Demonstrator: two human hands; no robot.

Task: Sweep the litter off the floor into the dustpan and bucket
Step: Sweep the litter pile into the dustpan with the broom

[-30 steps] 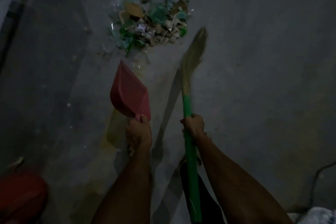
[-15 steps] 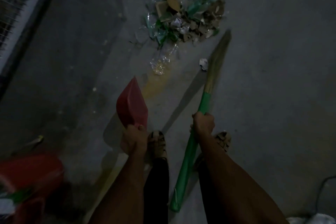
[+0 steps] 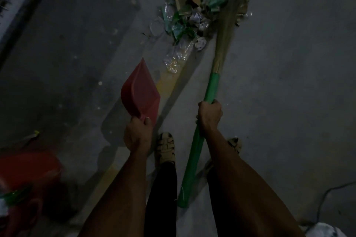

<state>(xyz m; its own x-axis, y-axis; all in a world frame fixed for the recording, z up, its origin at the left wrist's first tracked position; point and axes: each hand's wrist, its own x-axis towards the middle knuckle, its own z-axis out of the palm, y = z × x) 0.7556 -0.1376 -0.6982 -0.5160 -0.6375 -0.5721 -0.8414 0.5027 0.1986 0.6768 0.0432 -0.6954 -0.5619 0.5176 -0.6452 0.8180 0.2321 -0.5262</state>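
A heap of litter (image 3: 200, 7), made of clear plastic, green scraps and cardboard pieces, lies on the dim concrete floor ahead of me. My right hand (image 3: 209, 115) grips the green handle of a straw broom (image 3: 224, 44), whose bristles reach the right edge of the heap. My left hand (image 3: 137, 134) holds the handle of a red dustpan (image 3: 140, 92), raised off the floor, short of the heap and to its left. A red bucket (image 3: 28, 169) stands at the lower left with some litter inside.
My two sandalled feet (image 3: 165, 148) stand between my arms. A dark kerb or wall base (image 3: 25, 17) runs along the upper left. A cable (image 3: 327, 196) and a pale object (image 3: 325, 230) lie at the lower right. A small scrap (image 3: 32, 135) lies near the bucket.
The broom's bristles have swung forward from just below the heap onto its right edge. The view has closed in on the litter, and the bucket has come further into view.
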